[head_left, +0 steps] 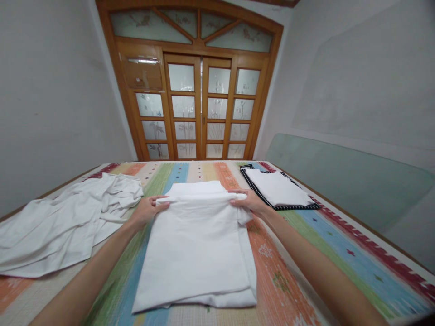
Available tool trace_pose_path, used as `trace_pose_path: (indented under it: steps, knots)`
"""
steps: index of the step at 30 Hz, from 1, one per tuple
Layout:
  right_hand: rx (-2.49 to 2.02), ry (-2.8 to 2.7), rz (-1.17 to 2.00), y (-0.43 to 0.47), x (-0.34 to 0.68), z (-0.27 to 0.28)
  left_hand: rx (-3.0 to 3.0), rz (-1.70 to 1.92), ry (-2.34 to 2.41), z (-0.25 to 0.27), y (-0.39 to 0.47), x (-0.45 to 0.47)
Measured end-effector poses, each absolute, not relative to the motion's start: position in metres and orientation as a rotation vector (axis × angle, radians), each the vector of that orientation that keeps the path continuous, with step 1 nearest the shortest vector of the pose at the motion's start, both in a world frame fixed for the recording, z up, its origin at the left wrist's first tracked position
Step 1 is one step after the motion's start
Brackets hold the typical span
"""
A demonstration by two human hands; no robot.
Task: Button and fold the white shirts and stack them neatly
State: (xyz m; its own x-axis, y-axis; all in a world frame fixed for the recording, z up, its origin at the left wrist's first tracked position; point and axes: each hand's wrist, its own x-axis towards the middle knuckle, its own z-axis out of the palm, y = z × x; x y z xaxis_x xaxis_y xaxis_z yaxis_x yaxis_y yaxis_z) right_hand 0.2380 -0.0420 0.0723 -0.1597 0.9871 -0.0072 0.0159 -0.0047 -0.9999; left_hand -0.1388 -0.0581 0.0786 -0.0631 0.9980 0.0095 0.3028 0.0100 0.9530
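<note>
A white garment (200,249), partly folded, lies flat in front of me on a striped, multicoloured cloth (132,271). It looks like a shirt, though its full shape is hidden by the folds. My left hand (149,209) pinches the garment's upper left edge between thumb and fingers. At the upper right, my right hand (249,202) grips the same edge, which is drawn up in a straight ridge between the two hands. Beyond that ridge another part of the white fabric rests on the cloth.
A crumpled white garment (68,222) is spread at the left. Folded clothes, white (278,188) over black with white stripes (282,207), sit at the back right. A pale green panel (346,176) leans along the right wall. Wooden glazed doors (200,104) stand behind.
</note>
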Motion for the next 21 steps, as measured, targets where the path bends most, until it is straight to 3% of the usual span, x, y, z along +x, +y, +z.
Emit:
trace_pose_path:
  steps: [8, 17, 21]
  knots:
    - [-1.256, -1.488, 0.974, -0.042, 0.241, 0.085, 1.841, 1.181, 1.568, 0.106, -0.069, -0.138]
    - [-1.195, -1.718, 0.200, -0.051, 0.252, 0.097, 2.185, 1.349, 1.464, 0.125, -0.081, -0.141]
    - [-1.083, -1.819, 0.157, -0.072, 0.260, 0.132, 2.130, 1.311, 1.374, 0.150, -0.105, -0.136]
